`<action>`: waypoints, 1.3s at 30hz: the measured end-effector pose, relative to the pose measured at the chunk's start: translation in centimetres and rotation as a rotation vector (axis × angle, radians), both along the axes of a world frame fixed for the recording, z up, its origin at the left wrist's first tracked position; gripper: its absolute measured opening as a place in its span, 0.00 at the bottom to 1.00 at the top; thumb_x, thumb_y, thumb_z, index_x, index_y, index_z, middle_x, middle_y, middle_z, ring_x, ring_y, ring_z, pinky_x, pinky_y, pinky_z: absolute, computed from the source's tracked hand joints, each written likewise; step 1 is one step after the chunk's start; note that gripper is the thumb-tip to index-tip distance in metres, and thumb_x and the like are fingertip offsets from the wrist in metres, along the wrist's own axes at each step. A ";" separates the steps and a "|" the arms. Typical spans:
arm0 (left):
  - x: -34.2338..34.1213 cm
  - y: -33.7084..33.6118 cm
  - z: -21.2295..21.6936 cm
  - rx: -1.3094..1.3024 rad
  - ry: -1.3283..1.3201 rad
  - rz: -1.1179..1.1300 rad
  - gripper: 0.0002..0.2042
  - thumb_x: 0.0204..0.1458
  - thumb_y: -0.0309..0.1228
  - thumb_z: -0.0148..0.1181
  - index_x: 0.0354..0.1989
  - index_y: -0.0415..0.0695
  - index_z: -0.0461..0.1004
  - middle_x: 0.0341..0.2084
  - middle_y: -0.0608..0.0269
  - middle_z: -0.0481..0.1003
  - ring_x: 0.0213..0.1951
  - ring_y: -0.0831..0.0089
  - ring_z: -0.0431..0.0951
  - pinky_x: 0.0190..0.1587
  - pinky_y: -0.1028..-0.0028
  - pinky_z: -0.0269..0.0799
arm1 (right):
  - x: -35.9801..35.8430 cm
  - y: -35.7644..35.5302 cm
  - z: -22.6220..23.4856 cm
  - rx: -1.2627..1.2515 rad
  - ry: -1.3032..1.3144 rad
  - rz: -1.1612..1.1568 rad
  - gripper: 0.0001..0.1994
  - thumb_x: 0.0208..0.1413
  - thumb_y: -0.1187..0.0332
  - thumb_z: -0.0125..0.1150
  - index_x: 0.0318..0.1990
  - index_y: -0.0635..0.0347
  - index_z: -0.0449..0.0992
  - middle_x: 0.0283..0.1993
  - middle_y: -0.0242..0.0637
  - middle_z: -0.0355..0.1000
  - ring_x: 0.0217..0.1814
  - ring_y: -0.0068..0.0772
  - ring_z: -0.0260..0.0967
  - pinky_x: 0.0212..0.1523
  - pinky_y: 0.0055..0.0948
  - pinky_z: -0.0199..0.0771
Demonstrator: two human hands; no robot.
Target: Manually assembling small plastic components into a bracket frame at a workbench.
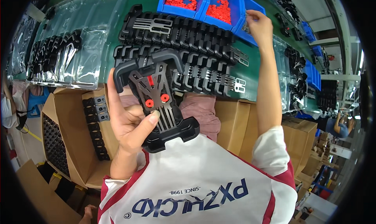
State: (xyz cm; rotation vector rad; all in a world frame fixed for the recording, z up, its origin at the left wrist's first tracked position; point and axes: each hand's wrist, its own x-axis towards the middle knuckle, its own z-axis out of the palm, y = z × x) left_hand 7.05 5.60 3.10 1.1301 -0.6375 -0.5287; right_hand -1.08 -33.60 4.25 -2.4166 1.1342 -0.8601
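My left hand (129, 124) holds up a black plastic bracket (158, 100) with curved arms; the thumb presses on its grooved lower half. Two small red gears (156, 100) and a red clip sit in its middle. My right hand (258, 26) reaches far out to a blue bin (250, 12) at the back of the green bench, fingers pinched at its rim; what they pinch is too small to tell. Rows of identical black brackets (184, 47) lie on the bench between both hands.
Two blue bins (203, 4) of red parts stand at the back. Clear plastic trays (74, 44) with black parts lie to the left. Open cardboard boxes (74, 134) with black parts stand below the bench. Another person (338, 126) works at far right.
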 end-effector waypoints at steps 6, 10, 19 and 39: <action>-0.2 0.5 -0.3 -0.096 0.096 -0.056 0.48 0.42 0.13 0.50 0.69 0.44 0.28 0.32 0.48 0.78 0.14 0.84 0.64 0.24 0.90 0.60 | 1.1 -8.1 -4.0 0.197 0.370 -0.130 0.12 0.48 0.72 0.56 0.41 0.64 0.79 0.28 0.38 0.75 0.22 0.26 0.66 0.23 0.25 0.69; 0.0 0.6 -0.2 -0.096 0.125 -0.029 0.48 0.41 0.12 0.50 0.70 0.46 0.28 0.37 0.45 0.76 0.16 0.83 0.67 0.19 0.91 0.57 | 0.7 -9.1 -3.2 0.383 0.321 -0.121 0.11 0.48 0.75 0.55 0.39 0.64 0.79 0.25 0.39 0.73 0.21 0.26 0.67 0.24 0.23 0.70; 0.0 0.5 -0.2 -0.104 0.205 0.038 0.48 0.40 0.12 0.50 0.70 0.45 0.28 0.46 0.43 0.73 0.21 0.79 0.74 0.22 0.89 0.62 | -0.7 -7.0 -0.2 0.686 -0.135 -0.047 0.07 0.49 0.76 0.58 0.34 0.70 0.78 0.21 0.36 0.70 0.18 0.20 0.61 0.18 0.16 0.64; 1.7 0.1 -1.1 -0.127 0.283 -0.084 0.46 0.47 0.13 0.50 0.69 0.46 0.26 0.19 0.56 0.76 0.15 0.84 0.64 0.18 0.88 0.54 | -1.1 18.3 4.0 0.732 -0.665 0.593 0.23 0.43 0.79 0.61 0.50 0.70 0.68 0.33 0.47 0.74 0.30 0.29 0.71 0.26 0.18 0.71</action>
